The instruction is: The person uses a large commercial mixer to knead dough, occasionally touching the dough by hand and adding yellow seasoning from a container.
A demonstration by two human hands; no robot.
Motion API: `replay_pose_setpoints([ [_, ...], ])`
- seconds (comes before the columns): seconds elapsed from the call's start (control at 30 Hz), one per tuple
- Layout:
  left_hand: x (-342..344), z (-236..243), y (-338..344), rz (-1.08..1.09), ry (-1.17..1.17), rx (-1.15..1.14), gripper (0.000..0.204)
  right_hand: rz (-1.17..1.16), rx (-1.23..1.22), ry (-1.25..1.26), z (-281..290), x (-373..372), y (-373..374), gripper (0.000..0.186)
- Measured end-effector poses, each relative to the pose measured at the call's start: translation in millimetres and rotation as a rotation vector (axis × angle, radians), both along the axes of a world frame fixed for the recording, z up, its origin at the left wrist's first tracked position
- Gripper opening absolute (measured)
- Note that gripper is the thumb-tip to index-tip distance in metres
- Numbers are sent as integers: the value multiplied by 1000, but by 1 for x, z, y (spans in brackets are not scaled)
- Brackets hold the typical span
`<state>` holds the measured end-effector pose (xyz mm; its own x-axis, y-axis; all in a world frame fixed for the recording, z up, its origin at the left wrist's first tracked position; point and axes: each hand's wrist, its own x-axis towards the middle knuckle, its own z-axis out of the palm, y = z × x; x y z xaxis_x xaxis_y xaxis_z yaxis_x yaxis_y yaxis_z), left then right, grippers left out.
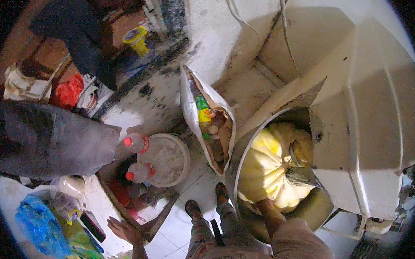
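Note:
A large pale yellow ribbed pumpkin (266, 168) with a thick grey-green stem sits inside a wide metal pot (240, 174) at the right. My right hand (266, 207) reaches down into the pot and meets the near side of the pumpkin; its fingers are hidden there. Beside the stem lies a brownish rounded piece (303, 152), whose kind I cannot make out. Over at the left, my left hand (123, 230) is empty, fingers stretched apart, at the edge of a white tabletop (103, 205). A dark phone-like slab (93, 226) lies near it.
An upright open sack (186, 102) with bottles stands ahead. Two red-capped plastic bottles (137, 142) are by a round whitish lid (167, 159). Blue plastic bags (41, 225) lie at the left. A large beige panel (375, 111) overhangs the pot's right side.

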<state>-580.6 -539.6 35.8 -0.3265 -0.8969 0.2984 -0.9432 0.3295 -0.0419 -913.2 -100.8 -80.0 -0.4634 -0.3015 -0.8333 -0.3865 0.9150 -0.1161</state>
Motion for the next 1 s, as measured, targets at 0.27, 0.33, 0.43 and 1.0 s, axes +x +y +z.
replay_pose_setpoints([
  [0.27,8,-7,-1,-38,0,-100,50,188,383,81,31,-33,66,34],
  [0.33,12,-20,-3,38,-40,-84,49,117,391,191,53,-42,72,35],
  [0.43,15,-21,-2,88,-70,-59,50,-144,420,321,96,-48,43,48],
  [1.0,3,-22,-1,163,-222,-34,55,-381,-140,886,201,34,22,31],
])
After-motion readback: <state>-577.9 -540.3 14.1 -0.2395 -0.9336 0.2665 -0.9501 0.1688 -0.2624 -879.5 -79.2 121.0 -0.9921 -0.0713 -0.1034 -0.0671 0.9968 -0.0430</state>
